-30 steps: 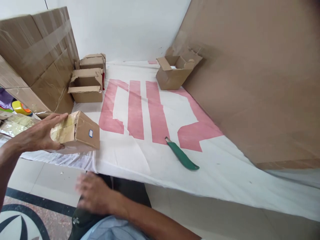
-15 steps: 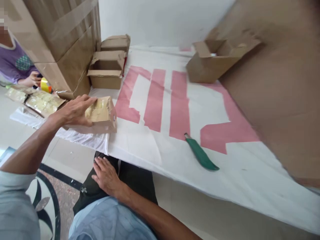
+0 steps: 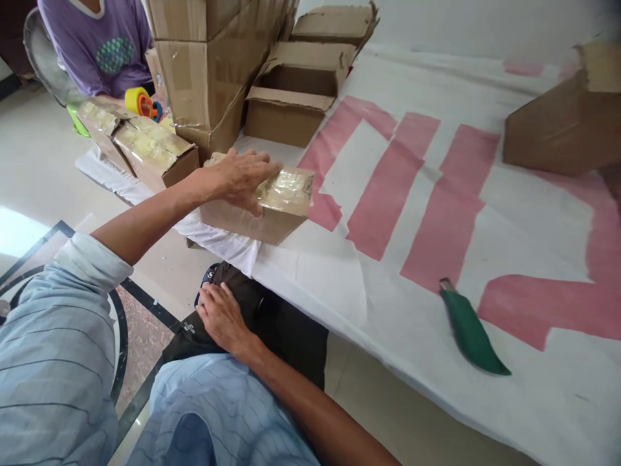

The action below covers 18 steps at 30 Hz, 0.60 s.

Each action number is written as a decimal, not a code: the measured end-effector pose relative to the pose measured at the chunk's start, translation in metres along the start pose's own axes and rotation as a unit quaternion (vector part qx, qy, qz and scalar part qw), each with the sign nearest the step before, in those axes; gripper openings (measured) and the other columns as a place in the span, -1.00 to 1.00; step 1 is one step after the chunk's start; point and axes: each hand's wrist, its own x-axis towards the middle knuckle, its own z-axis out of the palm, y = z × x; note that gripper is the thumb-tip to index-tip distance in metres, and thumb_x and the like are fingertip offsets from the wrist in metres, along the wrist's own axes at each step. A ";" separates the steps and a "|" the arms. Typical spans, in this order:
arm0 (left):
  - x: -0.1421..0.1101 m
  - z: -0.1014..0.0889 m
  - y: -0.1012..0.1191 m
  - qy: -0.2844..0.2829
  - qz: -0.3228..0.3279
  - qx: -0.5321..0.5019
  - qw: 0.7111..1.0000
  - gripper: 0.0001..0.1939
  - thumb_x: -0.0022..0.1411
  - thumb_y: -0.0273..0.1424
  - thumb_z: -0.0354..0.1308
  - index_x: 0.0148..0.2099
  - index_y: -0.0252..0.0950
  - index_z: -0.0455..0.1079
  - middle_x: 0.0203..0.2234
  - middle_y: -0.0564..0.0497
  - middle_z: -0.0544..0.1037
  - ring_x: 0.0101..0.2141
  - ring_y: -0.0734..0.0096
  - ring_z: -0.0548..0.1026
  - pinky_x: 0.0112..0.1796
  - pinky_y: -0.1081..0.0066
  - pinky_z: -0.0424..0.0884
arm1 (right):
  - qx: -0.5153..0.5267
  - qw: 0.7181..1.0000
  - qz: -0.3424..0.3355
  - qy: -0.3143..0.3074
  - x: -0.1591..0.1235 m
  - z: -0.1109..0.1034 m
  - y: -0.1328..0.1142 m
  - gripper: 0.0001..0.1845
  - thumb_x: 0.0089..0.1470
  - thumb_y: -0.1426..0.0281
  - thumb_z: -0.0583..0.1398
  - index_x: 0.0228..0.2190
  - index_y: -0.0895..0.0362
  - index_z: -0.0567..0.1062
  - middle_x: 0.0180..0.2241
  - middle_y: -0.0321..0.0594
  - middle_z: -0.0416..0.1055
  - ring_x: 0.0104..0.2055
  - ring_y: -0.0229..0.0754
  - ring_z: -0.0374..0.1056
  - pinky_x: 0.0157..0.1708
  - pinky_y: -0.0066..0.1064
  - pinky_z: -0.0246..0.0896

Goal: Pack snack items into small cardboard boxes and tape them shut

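My left hand [image 3: 241, 178] lies over the top of a small taped cardboard box [image 3: 272, 213] near the left edge of the white and pink sheet [image 3: 388, 213], fingers curled over it. My right hand [image 3: 222, 317] rests flat on my dark-trousered knee below the sheet's edge, fingers spread, holding nothing. A green-handled knife [image 3: 468, 330] lies on the sheet to the right, well away from both hands.
Two more taped boxes [image 3: 145, 145] lie at the left by a yellow tape roll [image 3: 138, 101]. A person in a purple shirt [image 3: 97, 45] sits behind them. Large stacked cartons [image 3: 208, 65], open small boxes [image 3: 295, 97] and another box [image 3: 563, 123] stand on the sheet.
The view has swung left. My left hand has set the box flat on the sheet and now lies on top of it. My right hand stays on my knee.
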 end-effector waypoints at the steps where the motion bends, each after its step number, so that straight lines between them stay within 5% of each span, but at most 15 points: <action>1: -0.002 -0.002 0.004 0.000 -0.003 -0.002 1.000 -0.21 0.27 -0.12 0.41 0.43 -0.19 0.25 0.37 -0.14 0.32 0.40 -0.33 0.16 0.36 -0.29 0.00 | 0.012 0.999 -0.014 -0.034 0.000 0.004 -0.010 -0.67 0.39 0.38 0.19 0.12 0.16 0.56 0.17 0.07 0.56 0.26 0.05 0.43 0.42 0.01 0.14; 6: -0.014 -0.017 0.030 -0.007 -0.039 0.014 0.999 -0.41 0.36 -0.27 0.37 0.36 -0.23 0.36 0.29 -0.12 0.45 0.33 -0.02 0.32 0.34 -0.13 0.15 | 0.064 0.968 -0.153 -0.187 -0.005 0.016 -0.049 -0.77 0.36 0.28 0.30 -0.02 0.12 0.60 0.08 -0.08 0.61 0.13 -0.06 0.49 0.21 -0.24 0.29; 9: -0.019 -0.024 0.042 -0.016 -0.054 0.039 0.998 -0.39 0.36 -0.34 0.38 0.38 -0.22 0.34 0.30 -0.11 0.46 0.29 0.12 0.37 0.33 0.00 0.21 | 0.018 0.933 -0.236 -0.271 -0.009 0.021 -0.052 -0.81 0.34 0.22 0.33 -0.18 0.09 0.65 -0.06 -0.20 0.66 0.02 -0.11 0.53 0.11 -0.30 0.30; 12: -0.022 -0.026 0.047 -0.015 -0.056 0.043 0.997 -0.36 0.29 -0.41 0.43 0.36 -0.22 0.36 0.29 -0.10 0.48 0.29 0.14 0.39 0.32 0.06 0.24 | -0.060 0.934 -0.203 -0.287 0.000 0.018 -0.034 -0.79 0.36 0.25 0.31 -0.27 0.09 0.68 -0.15 -0.19 0.67 -0.01 -0.12 0.53 0.07 -0.32 0.27; 18: -0.031 -0.025 0.041 -0.012 -0.035 0.013 0.999 -0.25 0.21 -0.35 0.53 0.37 -0.24 0.36 0.33 -0.14 0.44 0.36 0.07 0.34 0.33 0.08 0.26 | -0.135 0.963 -0.081 -0.217 0.038 -0.007 0.016 -0.73 0.41 0.46 0.14 -0.18 0.20 0.67 -0.11 0.07 0.63 0.01 0.03 0.50 0.06 -0.17 0.26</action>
